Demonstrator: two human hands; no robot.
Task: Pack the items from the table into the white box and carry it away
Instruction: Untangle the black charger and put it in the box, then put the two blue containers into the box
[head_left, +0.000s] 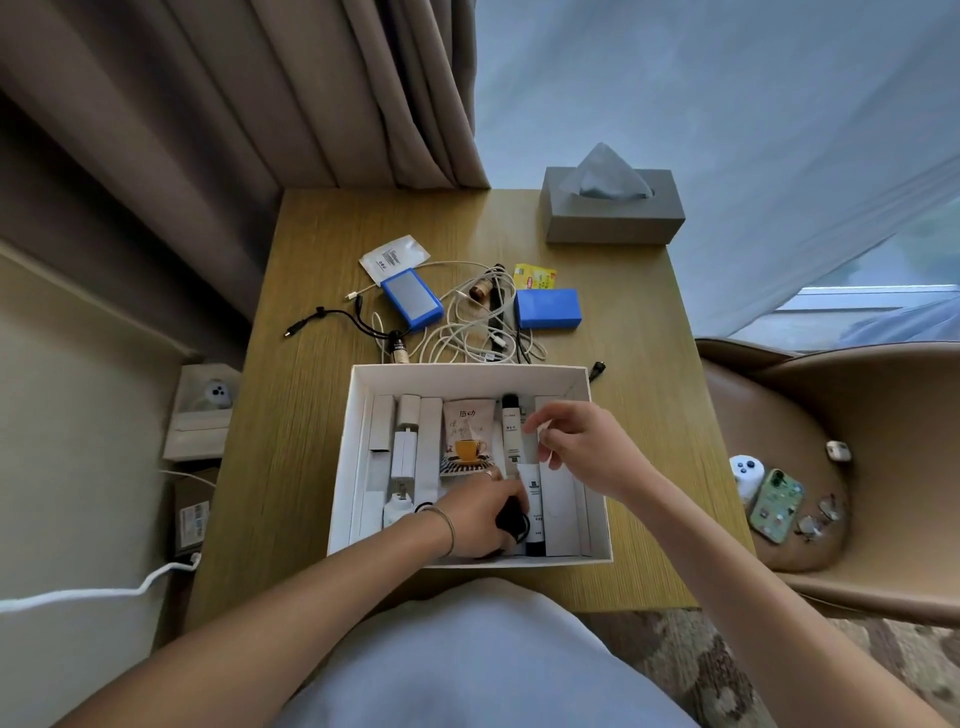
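White box: the white box (340, 467) stands open on the wooden table (291, 415), at the near edge, just in front of the person.
Already inside: a coffee sachet (467, 434) with a yellow cup printed on it, a slim white tube (511, 431) lying along the box's near-far axis, a white tube with a black cap (533, 512), and white carton dividers.
Left hand: the left hand (480, 514) is low inside the box at its near side, with fingers curled around a small black object (511, 519); what this object is, I cannot tell.
Right hand: the right hand (582, 449) hovers above the right part of the box, fingers bent and thumb close to forefinger; it seems to pinch something small and white, but this is not sure.
Still on the table: two blue packs (413, 300) and (548, 307), a heap of white cables (467, 332), a black cable (337, 319), a white pouch (395, 254), a yellow packet (535, 276).
Key relation: all remaining items lie beyond the far wall of the box, away from both hands. The right blue pack lies with its long axis left-right, and the right hand is nearer to it. The left blue pack lies diagonally, on the left hand's side.
Judgement: packing is about half done; the next reach probably goes forward over the far wall.
Not for packing, probably: the grey tissue box (613, 218) at the far right corner.
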